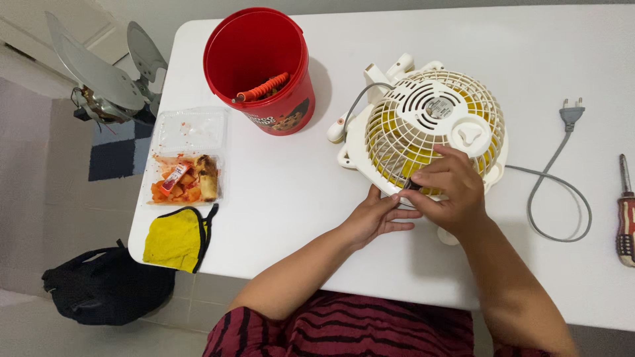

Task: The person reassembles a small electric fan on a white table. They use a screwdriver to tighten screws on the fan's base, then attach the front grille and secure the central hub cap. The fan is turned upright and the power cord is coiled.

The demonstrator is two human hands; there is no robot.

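Left hand (377, 218): bare, no ring on fingers | Right hand (450, 192): bare, no watch behind fingers | Forearms: unsleeved to elbows | Garment (344, 327): dark red with black wavy stripes, well behind fingers

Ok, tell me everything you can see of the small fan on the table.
The fan is small, cream plastic, lying grille-up on the white table, yellow blades showing through the round slotted guard. A grey cord runs right to its loose plug. The right hand pinches something small and dark at the near rim; the left hand rests against the edge.
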